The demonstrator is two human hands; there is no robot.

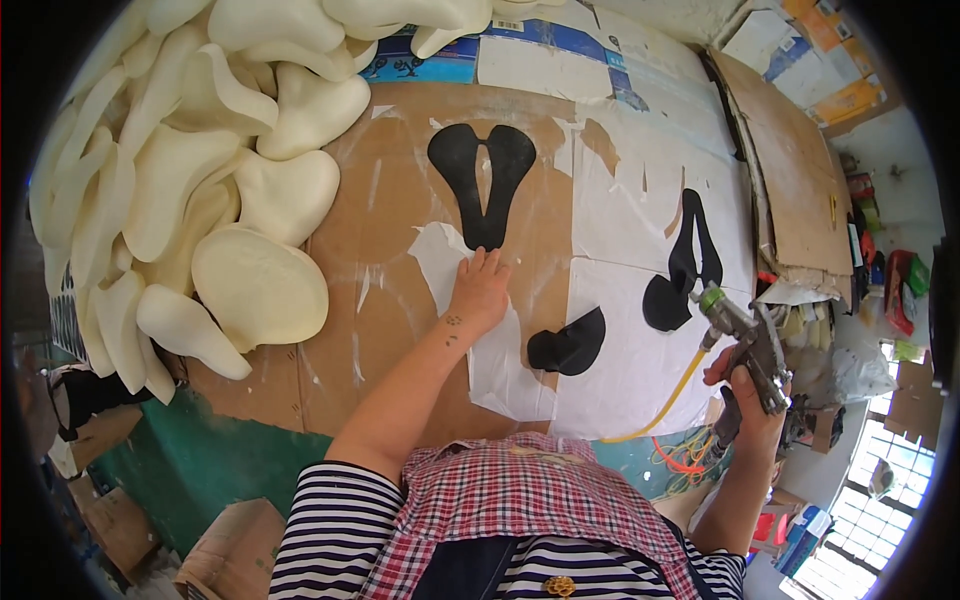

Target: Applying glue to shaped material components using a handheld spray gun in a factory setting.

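A black saddle-shaped piece with a long slot down its middle lies on the brown cardboard. At its narrow near end rest the fingertips of my left hand, stretched out with the palm down. My right hand is wrapped round a metal spray gun with a green ring at its front, raised over the right edge of the work surface. A yellow hose runs from the gun. Close to its nozzle lies a second slotted black piece, partly curled. A folded black piece is nearer me.
Cream foam saddle pads are heaped along the left side. White paper sheets cover the right of the surface. Stacked cardboard stands at the far right, and an orange hose hangs below the near edge. A barred window is at lower right.
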